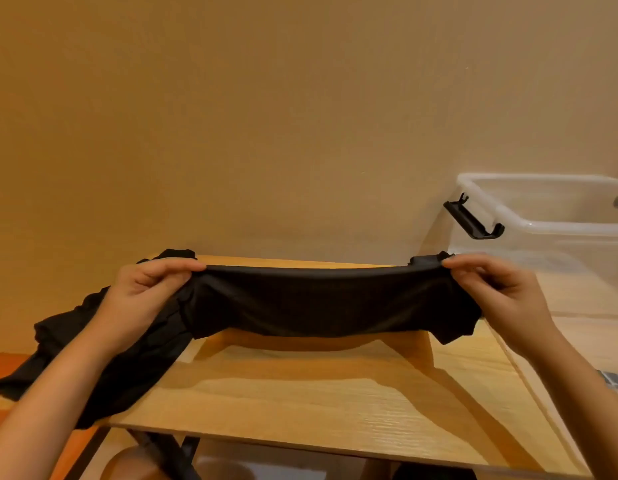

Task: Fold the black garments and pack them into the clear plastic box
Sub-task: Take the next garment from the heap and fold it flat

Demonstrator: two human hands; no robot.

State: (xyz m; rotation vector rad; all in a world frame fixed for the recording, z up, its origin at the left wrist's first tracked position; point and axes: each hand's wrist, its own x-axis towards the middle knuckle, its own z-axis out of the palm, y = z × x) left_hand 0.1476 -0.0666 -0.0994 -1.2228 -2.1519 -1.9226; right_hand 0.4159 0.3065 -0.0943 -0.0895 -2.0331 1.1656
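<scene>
A black garment [321, 301] is stretched flat in the air above the wooden table [318, 396], folded over along its top edge. My left hand [146, 296] pinches its left end and my right hand [498, 289] pinches its right end. More black fabric [103, 355] lies heaped on the table's left side and hangs over that edge. The clear plastic box [550, 216] stands at the right, open on top, with a black latch [472, 218] sticking out from its left wall. No clothing shows inside it.
A plain beige wall rises right behind the table. Black table legs show under the front edge. An orange floor area lies at the lower left. A small grey object sits at the right edge below the box.
</scene>
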